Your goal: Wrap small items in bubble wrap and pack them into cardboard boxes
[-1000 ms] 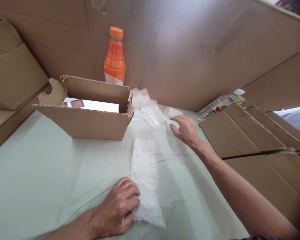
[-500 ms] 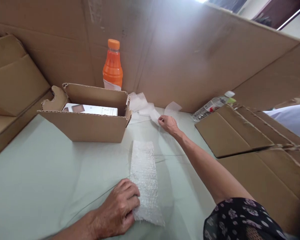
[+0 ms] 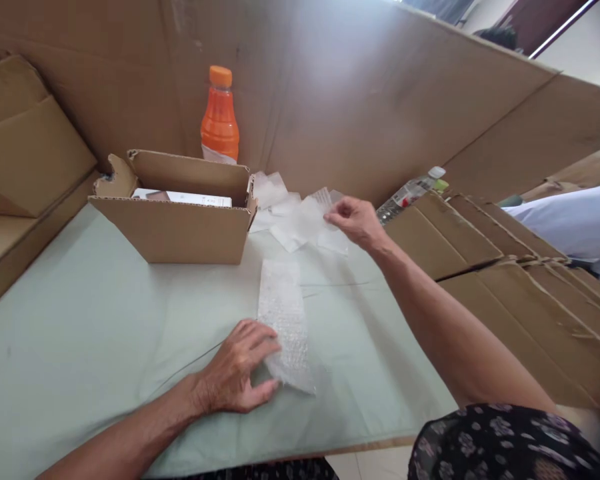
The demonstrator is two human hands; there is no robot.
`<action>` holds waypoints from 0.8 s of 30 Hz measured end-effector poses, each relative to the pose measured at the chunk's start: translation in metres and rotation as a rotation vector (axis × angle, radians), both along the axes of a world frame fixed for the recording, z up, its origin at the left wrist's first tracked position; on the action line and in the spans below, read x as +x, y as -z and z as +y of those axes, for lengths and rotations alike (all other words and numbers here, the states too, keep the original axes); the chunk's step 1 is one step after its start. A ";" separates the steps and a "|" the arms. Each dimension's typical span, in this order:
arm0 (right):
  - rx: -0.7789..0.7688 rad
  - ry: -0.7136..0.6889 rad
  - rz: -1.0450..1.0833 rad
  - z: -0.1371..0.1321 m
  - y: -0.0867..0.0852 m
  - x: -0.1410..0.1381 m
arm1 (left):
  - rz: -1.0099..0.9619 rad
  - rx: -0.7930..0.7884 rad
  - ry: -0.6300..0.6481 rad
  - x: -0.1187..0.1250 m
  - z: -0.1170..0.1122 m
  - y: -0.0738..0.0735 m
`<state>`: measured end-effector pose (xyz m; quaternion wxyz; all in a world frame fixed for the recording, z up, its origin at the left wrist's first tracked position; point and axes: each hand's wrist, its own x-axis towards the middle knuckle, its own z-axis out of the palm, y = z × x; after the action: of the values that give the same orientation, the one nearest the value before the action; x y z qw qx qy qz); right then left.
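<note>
My left hand (image 3: 236, 370) lies on the pale green table (image 3: 80, 333), fingers pressed down on the near end of a strip of bubble wrap (image 3: 283, 313). My right hand (image 3: 356, 220) reaches to the back of the table and pinches a small clear plastic bag (image 3: 307, 223), lifting it off a heap of similar bags (image 3: 275, 197). An open cardboard box (image 3: 180, 227) with a white carton (image 3: 185, 198) inside stands to the left of that heap.
An orange drink bottle (image 3: 220, 120) stands behind the box against a tall cardboard wall (image 3: 355, 113). A clear water bottle (image 3: 410, 193) lies at the back right beside flattened cardboard sheets (image 3: 505, 273). More cardboard (image 3: 25, 153) is stacked on the left.
My right hand closed on a plastic bag in the heap and has raised it a little toward me. My left hand's fingers have flattened on the bubble wrap. The camera has tilted.
</note>
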<state>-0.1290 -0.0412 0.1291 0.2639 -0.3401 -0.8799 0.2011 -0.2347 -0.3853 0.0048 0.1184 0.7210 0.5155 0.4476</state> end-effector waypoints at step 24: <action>-0.568 -0.222 -0.005 -0.047 0.039 -0.025 | -0.788 -0.637 -0.412 0.013 0.035 -0.025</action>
<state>-0.1536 -0.0886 0.0897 0.1326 -0.3026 -0.8207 0.4661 -0.2217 -0.3508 0.0298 0.4248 0.3112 0.6728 0.5196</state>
